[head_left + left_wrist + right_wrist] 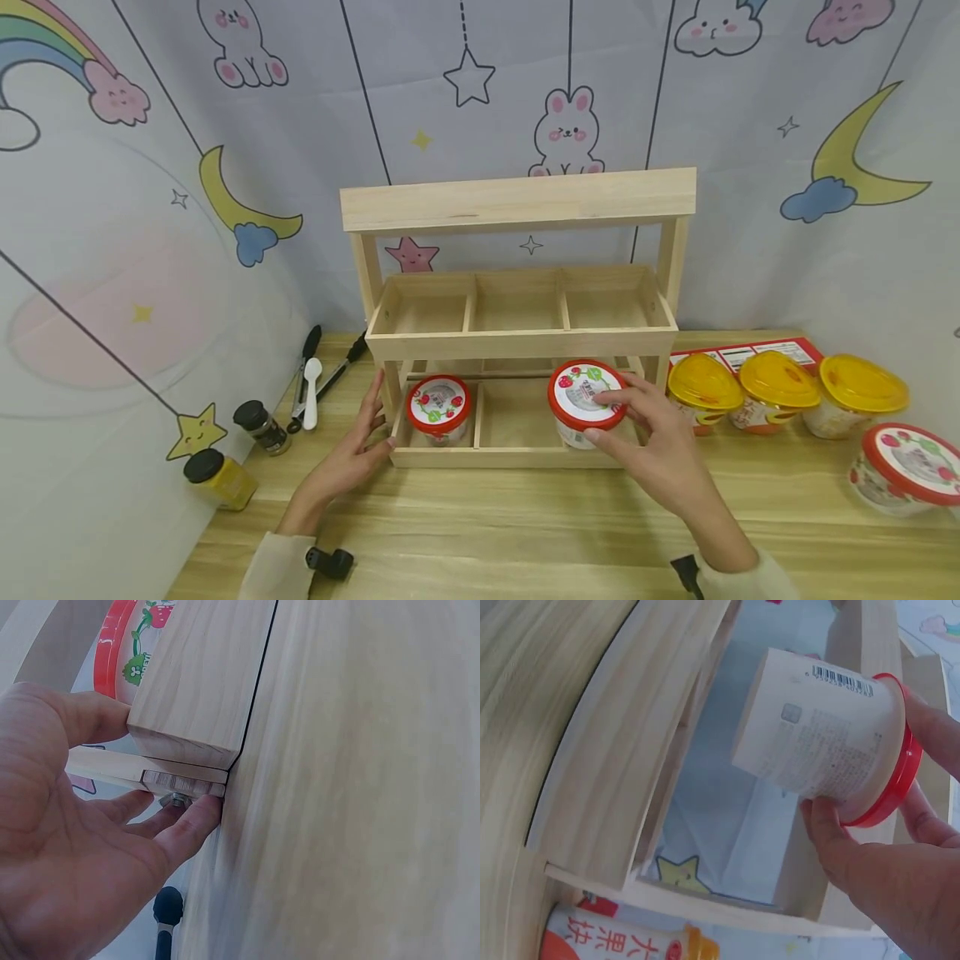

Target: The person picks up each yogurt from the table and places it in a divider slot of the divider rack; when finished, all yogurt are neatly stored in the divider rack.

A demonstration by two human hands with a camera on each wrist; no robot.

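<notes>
A two-tier wooden rack [525,344] stands on the table, its upper tray split into three compartments. My left hand [352,462] grips the lower tray's left front corner. In the left wrist view, the thumb touches the board [199,682] while the fingers curl against the side, beside a small metal bolt [177,799]. My right hand [660,442] holds a paper cup with a red-rimmed strawberry lid [577,392] by its lid and upper side. The right wrist view shows this cup [817,727] tilted over the lower tray's right part. A similar cup [439,408] sits in the lower left compartment.
Several yellow-lidded cups [780,392] stand right of the rack, near another red-lidded cup [903,471] and a red-and-white flat item [795,348]. On the left are a black-capped spice jar [262,427], a yellow jar [221,479], a white spoon [311,392] and black-handled tongs [345,367].
</notes>
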